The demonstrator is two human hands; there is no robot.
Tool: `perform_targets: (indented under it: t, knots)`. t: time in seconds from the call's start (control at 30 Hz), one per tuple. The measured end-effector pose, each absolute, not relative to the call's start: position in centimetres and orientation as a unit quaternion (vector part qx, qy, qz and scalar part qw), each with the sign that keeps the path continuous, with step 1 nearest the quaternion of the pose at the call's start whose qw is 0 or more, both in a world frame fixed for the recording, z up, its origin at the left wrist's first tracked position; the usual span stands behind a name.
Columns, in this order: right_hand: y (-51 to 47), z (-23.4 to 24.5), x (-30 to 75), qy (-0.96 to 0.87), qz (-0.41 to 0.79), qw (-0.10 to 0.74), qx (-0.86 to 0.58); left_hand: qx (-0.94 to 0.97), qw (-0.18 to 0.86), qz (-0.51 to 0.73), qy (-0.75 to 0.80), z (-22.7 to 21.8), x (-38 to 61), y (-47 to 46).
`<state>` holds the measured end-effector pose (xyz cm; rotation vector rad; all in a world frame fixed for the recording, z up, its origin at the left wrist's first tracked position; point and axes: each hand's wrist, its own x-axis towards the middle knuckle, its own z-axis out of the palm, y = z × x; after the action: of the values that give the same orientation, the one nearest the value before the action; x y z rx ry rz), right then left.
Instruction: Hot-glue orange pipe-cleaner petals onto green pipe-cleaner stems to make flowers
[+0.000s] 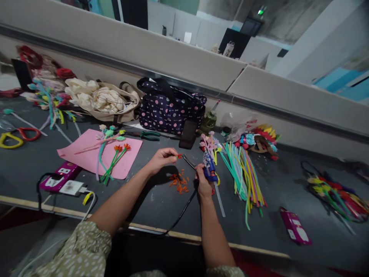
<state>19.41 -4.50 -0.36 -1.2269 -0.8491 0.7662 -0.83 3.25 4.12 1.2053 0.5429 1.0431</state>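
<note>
A red-and-green flower piece point(179, 156) is pinched by the left hand point(163, 160) above the middle of the surface point(276, 192), red end pointed right, long axis roughly along the front edge. A thin tool point(189, 162) is gripped by the right hand point(204, 183). Two orange flowers point(118, 148), leftward, seem finished; loose orange pieces point(181, 184) are left unattached.

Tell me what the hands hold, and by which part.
Left hand: a small red piece, by one end. Right hand: a slim dark tool, by its rear end.

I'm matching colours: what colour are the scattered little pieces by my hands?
Little pieces: orange, best seen in the head view.
</note>
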Motion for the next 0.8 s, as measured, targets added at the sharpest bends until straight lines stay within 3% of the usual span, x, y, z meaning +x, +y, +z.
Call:
perform_targets:
  t: [0.8]
  knots:
    - [-6.2,0.7,17.6,-0.516,0.405,0.577,-0.487,0.396,0.686,0.519,0.322,4.6,0.0,3.3]
